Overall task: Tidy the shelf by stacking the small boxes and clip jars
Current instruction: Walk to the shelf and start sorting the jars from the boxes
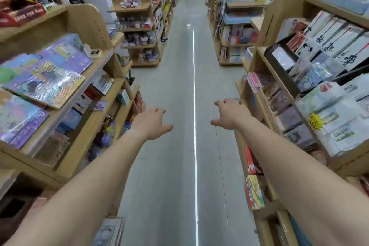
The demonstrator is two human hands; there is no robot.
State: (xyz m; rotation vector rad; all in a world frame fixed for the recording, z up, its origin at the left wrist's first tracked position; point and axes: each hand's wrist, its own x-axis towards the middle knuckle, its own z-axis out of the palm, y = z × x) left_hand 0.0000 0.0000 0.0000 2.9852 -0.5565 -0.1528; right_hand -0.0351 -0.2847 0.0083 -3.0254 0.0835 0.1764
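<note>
While stretched forward over the aisle floor [179, 90], left hand [151, 124] and right hand [231, 115] spread loosely, empty, touching nothing.

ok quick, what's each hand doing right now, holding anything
Left hand: open, fingers spread, holding nothing, out over the aisle floor.
Right hand: open, fingers loosely curled, holding nothing.

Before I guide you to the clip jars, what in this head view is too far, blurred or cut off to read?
- Small pale boxes on the far wooden end shelf: too small to identify.
- Jars on the tiers below: too distant to tell contents.
- Colourful flat books on the left shelf: blurred.
- Both bare arms: cut off by the bottom edge.
- Left hand and right hand: open, empty.
</note>
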